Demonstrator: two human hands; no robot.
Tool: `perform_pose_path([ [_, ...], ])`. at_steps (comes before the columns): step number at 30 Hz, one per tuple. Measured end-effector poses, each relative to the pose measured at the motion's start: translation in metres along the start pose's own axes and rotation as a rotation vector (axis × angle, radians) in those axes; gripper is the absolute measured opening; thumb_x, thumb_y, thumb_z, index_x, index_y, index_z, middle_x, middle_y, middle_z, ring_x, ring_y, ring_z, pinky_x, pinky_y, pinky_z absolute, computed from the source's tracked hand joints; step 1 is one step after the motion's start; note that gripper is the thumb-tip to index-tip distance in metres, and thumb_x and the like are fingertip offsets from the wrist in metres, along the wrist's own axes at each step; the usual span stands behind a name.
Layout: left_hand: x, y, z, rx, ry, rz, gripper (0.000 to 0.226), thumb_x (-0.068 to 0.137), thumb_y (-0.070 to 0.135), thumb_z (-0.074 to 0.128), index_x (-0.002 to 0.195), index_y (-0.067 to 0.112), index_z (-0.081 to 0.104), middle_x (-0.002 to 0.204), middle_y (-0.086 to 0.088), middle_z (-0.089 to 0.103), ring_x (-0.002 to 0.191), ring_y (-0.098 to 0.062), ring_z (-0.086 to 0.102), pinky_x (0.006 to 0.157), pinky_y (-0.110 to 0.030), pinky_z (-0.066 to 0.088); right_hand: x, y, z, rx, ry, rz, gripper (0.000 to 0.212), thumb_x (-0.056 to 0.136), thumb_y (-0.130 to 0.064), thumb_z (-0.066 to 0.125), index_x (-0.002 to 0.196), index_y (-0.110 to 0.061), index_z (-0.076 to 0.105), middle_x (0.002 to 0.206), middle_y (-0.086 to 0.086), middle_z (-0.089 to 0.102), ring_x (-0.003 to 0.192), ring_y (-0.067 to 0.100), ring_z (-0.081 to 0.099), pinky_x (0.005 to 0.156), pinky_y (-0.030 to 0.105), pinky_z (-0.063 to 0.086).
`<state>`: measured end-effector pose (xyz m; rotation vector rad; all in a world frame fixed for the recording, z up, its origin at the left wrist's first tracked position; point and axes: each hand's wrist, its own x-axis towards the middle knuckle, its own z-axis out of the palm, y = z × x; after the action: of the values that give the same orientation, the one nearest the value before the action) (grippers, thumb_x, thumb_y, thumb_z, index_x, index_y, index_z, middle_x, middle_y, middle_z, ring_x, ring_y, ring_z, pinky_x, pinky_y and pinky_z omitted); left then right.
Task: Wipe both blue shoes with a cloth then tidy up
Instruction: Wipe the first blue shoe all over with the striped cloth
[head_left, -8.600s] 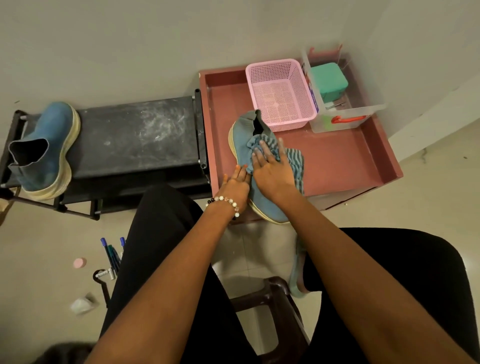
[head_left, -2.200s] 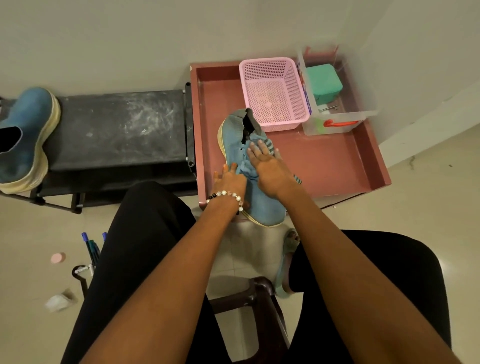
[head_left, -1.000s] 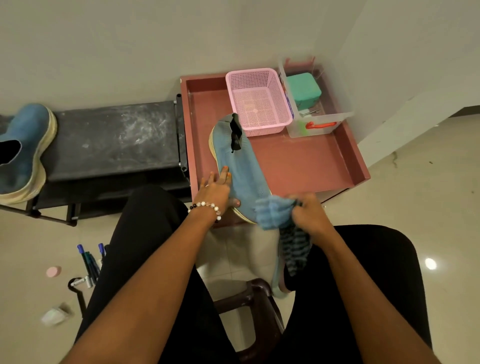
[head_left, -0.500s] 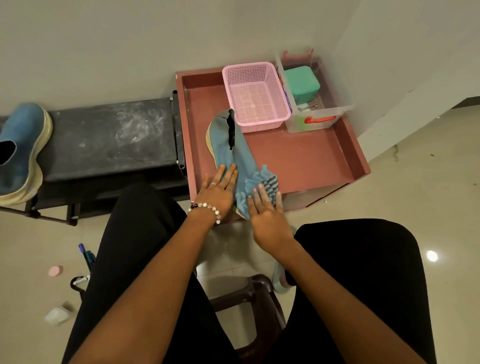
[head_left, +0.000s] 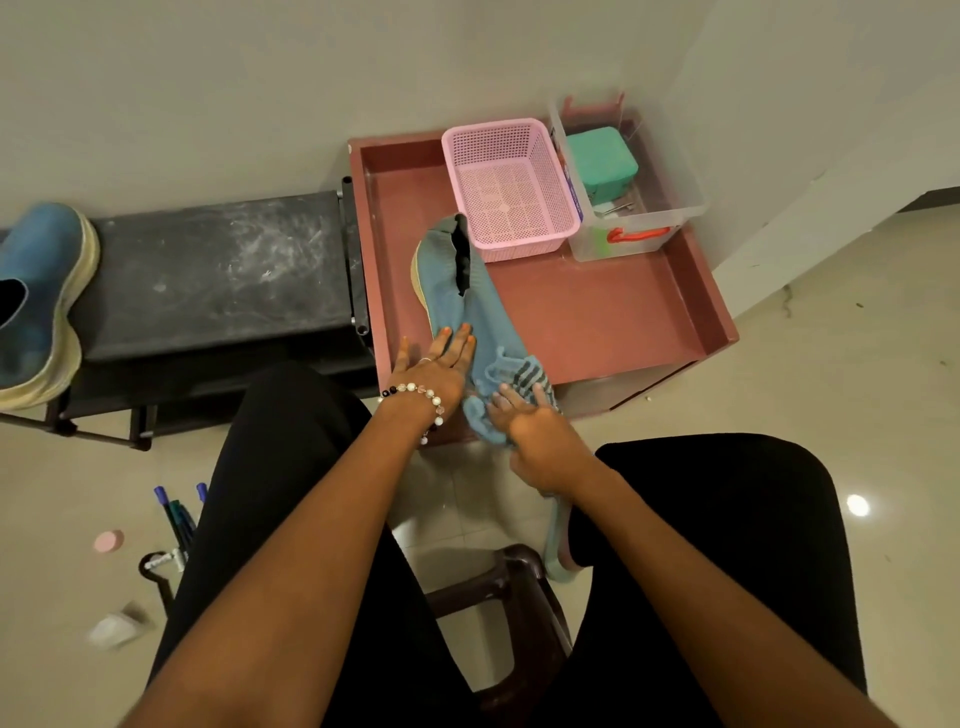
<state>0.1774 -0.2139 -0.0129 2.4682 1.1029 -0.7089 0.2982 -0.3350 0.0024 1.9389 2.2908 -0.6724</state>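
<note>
A blue shoe (head_left: 467, 306) with a cream sole lies in the red tray (head_left: 613, 317), its toe over the tray's front edge. My left hand (head_left: 434, 366), wearing a bead bracelet, rests flat on the shoe's left side with straight fingers. My right hand (head_left: 535, 431) presses a blue striped cloth (head_left: 511, 382) against the shoe's toe, fingers extended over the cloth. The second blue shoe (head_left: 39, 296) stands on the black rack (head_left: 218, 270) at the far left.
A pink basket (head_left: 511, 187) and a clear box (head_left: 631, 208) with a green container stand at the tray's back. Pens (head_left: 179, 519), a pink cap (head_left: 108, 540) and a white scrap (head_left: 111, 631) lie on the floor at left. A dark stool (head_left: 498, 592) is between my legs.
My right hand brought the cloth back onto the shoe's toe after lifting it off, and now slides it slightly toward me. My left hand stays on the shoe.
</note>
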Motion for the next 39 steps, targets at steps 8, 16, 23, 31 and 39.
perform_pose_path([
  [8, 0.003, 0.003, -0.004, -0.039, -0.026, 0.006, 0.065, 0.101, 0.02, 0.033, 0.151, 0.018, -0.009, 0.156, 0.007, -0.023, 0.145, -0.017, -0.015, 0.112, -0.058, -0.003, 0.022, 0.002, 0.0, -0.261, -0.004, 0.177, 0.061, 0.092, -0.02, 0.042, 0.145, 0.003, 0.021, 0.153, 0.02, 0.022, 0.145, 0.03, 0.01, 0.117, 0.046, 0.001],
  [16, 0.003, 0.0, -0.005, -0.194, -0.004, 0.01, 0.076, 0.095, 0.029, 0.049, 0.152, 0.019, -0.001, 0.158, 0.01, -0.016, 0.146, -0.014, -0.012, 0.113, -0.059, 0.006, -0.007, 0.035, -0.026, 0.709, 0.101, 0.191, 0.039, 0.072, 0.01, 0.048, 0.101, -0.001, 0.071, 0.106, 0.015, 0.069, 0.096, 0.019, 0.062, 0.085, 0.029, 0.048],
  [23, 0.0, 0.01, -0.011, -0.447, 0.661, -0.095, 0.028, 0.095, 0.024, 0.054, 0.119, 0.015, 0.065, 0.106, -0.012, 0.07, 0.098, -0.031, 0.064, 0.086, -0.038, 0.052, -0.017, 0.07, -0.053, 1.679, 0.841, 0.899, 0.027, 0.071, 0.014, 0.042, 0.079, 0.0, 0.063, 0.067, 0.009, 0.06, 0.058, 0.026, 0.058, 0.054, 0.034, 0.051],
  [31, 0.032, 0.007, -0.028, -0.501, 0.496, -0.488, 0.068, 0.079, 0.064, 0.059, 0.109, 0.003, 0.056, 0.106, -0.016, 0.061, 0.097, -0.038, 0.06, 0.066, -0.038, 0.043, 0.001, 0.052, -0.05, 1.604, 0.827, 0.811, 0.025, 0.077, 0.01, 0.044, 0.083, -0.008, 0.062, 0.072, 0.002, 0.064, 0.064, 0.015, 0.061, 0.055, 0.025, 0.05],
  [39, 0.036, 0.001, -0.029, -0.515, 0.452, -0.437, 0.026, 0.09, 0.033, 0.057, 0.095, 0.008, 0.062, 0.096, -0.015, 0.061, 0.089, -0.037, 0.062, 0.062, -0.032, 0.039, 0.016, 0.038, -0.041, 1.251, 0.838, 0.73, 0.027, 0.083, 0.003, 0.047, 0.098, -0.012, 0.063, 0.087, 0.0, 0.068, 0.08, 0.012, 0.066, 0.071, 0.029, 0.054],
])
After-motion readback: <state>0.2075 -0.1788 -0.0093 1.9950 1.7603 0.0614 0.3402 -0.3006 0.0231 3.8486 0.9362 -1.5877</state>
